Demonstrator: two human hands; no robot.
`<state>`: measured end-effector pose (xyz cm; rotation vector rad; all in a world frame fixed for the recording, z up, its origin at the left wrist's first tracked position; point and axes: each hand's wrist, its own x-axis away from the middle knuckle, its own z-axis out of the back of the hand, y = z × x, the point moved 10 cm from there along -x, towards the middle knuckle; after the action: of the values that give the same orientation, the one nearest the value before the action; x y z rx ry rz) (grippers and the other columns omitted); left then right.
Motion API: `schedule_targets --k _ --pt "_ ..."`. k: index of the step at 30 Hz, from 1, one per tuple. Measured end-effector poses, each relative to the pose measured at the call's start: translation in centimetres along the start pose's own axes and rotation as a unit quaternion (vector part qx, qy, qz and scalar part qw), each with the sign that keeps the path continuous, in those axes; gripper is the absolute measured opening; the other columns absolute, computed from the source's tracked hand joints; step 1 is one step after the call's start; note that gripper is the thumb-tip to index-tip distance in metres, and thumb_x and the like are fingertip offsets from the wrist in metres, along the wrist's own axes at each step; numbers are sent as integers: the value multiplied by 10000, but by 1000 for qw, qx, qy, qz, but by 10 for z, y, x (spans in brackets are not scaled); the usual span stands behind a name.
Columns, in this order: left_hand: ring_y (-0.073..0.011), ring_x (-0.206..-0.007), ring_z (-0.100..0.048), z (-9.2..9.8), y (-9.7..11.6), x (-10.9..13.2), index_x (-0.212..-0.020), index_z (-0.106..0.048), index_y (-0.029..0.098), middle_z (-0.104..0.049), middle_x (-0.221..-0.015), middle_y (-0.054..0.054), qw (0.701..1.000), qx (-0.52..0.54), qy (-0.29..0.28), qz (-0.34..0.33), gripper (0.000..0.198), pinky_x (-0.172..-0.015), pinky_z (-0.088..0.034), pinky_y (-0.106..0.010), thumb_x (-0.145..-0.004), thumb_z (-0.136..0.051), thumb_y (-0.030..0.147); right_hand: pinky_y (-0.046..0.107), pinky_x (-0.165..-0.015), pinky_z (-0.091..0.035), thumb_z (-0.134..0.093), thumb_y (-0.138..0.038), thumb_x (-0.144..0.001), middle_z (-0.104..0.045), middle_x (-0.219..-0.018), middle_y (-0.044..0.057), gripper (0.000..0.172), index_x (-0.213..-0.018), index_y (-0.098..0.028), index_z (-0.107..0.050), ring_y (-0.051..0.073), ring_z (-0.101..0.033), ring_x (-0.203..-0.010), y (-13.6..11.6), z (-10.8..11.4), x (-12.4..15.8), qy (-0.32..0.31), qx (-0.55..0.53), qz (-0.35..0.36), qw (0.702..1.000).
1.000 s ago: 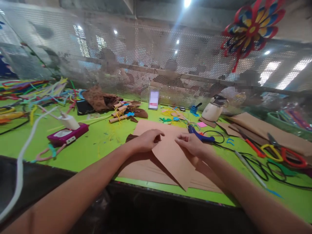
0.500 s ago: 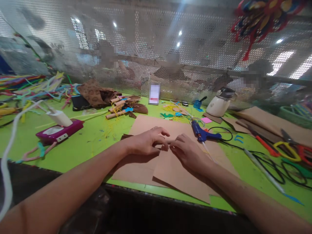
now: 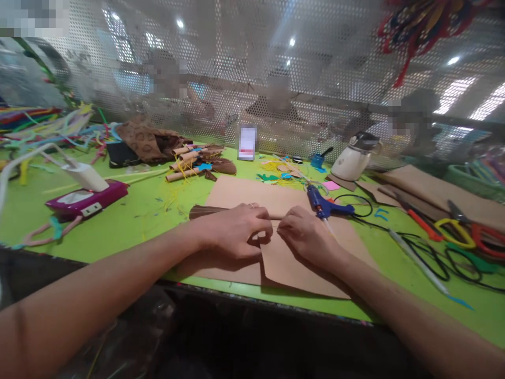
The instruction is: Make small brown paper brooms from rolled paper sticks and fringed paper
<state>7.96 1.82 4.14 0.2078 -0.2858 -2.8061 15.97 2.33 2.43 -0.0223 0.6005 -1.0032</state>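
A sheet of brown paper (image 3: 303, 271) lies at a slant under my hands, its lower left corner lifted off what is beneath. My left hand (image 3: 240, 231) has its fingers curled at the left part of the sheet's top edge, thumb below and index finger bent over. Just to the right, my right hand (image 3: 303, 234) pinches the same edge with fingertips close together. The fingers partly hide how that edge is folded or rolled. Below is a larger brown sheet (image 3: 236, 192). Dark brown pleated paper (image 3: 203, 211) sticks out behind my left wrist.
A blue glue gun (image 3: 321, 202) rests right of my right hand, its black cord trailing. Scissors (image 3: 453, 231) lie far right. A white jug (image 3: 353, 158), a phone (image 3: 247, 142) and paper rolls (image 3: 185, 171) stand or lie behind. A purple power strip (image 3: 89, 202) is at left.
The view has shifted slightly. The upper sheet's lower left corner has moved right and up, away from the table's front edge. Both hands stay at its top edge, with my left fingers curled more tightly.
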Motion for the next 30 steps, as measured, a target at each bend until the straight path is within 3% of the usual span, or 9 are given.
schedule_targets --k 4,8,11,13,15,18,21,24,30 --pt "-219 -936 -542 -4 6 4 -857 -636 188 -592 -971 -71 1000 -10 18 -23 139 -867 -407 -343 -772 -537 139 332 -745 -461 -533 -193 -884 -598 -820 59 147 -768 -192 -623 192 -543 -842 -13 12 19 -49 -31 14 998" --pt "-204 -937 -557 -5 5 9 -810 -623 175 -611 -979 -81 997 -9 60 -40 157 -870 -405 -348 -782 -504 77 399 -873 -456 -581 -327 -872 -618 -1063 97 172 -999 -219 -625 248 -520 -1033 -47 25 52 -149 -57 47 986" --pt "-206 -945 -561 -5 5 10 -774 -625 170 -624 -976 -85 996 0 74 -50 136 -880 -402 -359 -801 -512 100 408 -893 -474 -636 -400 -826 -576 -1192 123 388 -1159 -216 -561 271 -500 -1092 -61 31 66 -148 -47 20 988" --pt "-198 -940 -565 -3 7 11 -765 -628 172 -626 -989 -79 996 10 79 -50 146 -878 -404 -352 -807 -506 103 414 -870 -486 -613 -344 -850 -591 -1166 130 357 -1175 -210 -553 271 -514 -1066 -65 28 70 -140 -30 14 990" --pt "-193 -954 -563 1 7 14 -777 -628 174 -612 -1039 -78 995 24 86 -35 147 -883 -405 -343 -811 -501 109 403 -823 -492 -523 -217 -901 -623 -1091 123 227 -1118 -197 -585 256 -530 -1023 -64 24 70 -131 -19 13 991" --pt "-215 -1023 -541 4 7 16 -819 -626 171 -567 -1138 -92 996 46 69 -14 63 -911 -400 -349 -796 -573 194 361 -766 -487 -414 -116 -930 -650 -1015 109 241 -1010 -181 -633 231 -548 -972 -58 22 67 -131 -16 14 991" --pt "-254 -1032 -532 1 9 15 -809 -617 170 -566 -1138 -108 997 67 36 -14 272 -913 -401 -377 -766 -649 437 331 -744 -472 -433 -136 -924 -674 -972 91 244 -947 -194 -669 215 -572 -914 -55 21 60 -174 -19 29 984" --pt "-256 -991 -533 2 11 10 -787 -603 180 -595 -1070 -104 996 73 42 -3 397 -894 -398 -384 -791 -572 576 293 -697 -452 -468 -167 -907 -696 -883 55 234 -883 -212 -696 186 -594 -804 -54 23 46 -230 -33 29 972" --pt "-227 -963 -527 -6 -5 7 -883 -631 197 -610 -999 -78 988 97 64 104 344 -851 -400 -355 -939 -377 421 244 -537 -387 -561 -313 -862 -676 -704 4 188 -788 -200 -691 151 -574 -620 -11 23 30 -255 -73 -132 955"
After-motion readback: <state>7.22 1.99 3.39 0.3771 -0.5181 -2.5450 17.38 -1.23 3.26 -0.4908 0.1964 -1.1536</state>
